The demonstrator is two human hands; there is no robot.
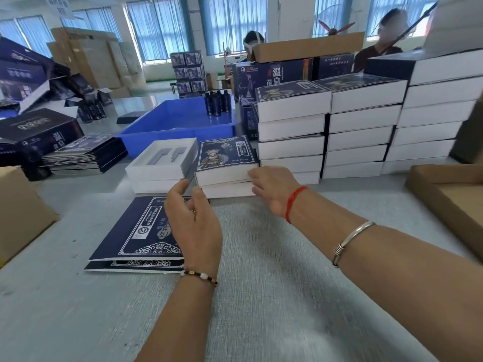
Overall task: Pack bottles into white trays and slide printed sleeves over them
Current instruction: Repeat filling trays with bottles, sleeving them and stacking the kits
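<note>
Both forearms reach forward over the table point(261, 257), the right hand point(271, 189) with relaxed fingers touching the near edge of the sleeved box point(224, 158), the left hand point(194, 220) loosely curled, empty, above the flat printed sleeves point(133, 231).

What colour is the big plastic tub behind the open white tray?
Bright blue; the tub shows best in the head view.

The right hand point(274, 190) is touching the near edge of a sleeved tray point(226, 162). The left hand point(194, 223) is hovering, fingers loosely curled, above flat sleeves point(133, 231) lying on the table point(261, 296).
</note>
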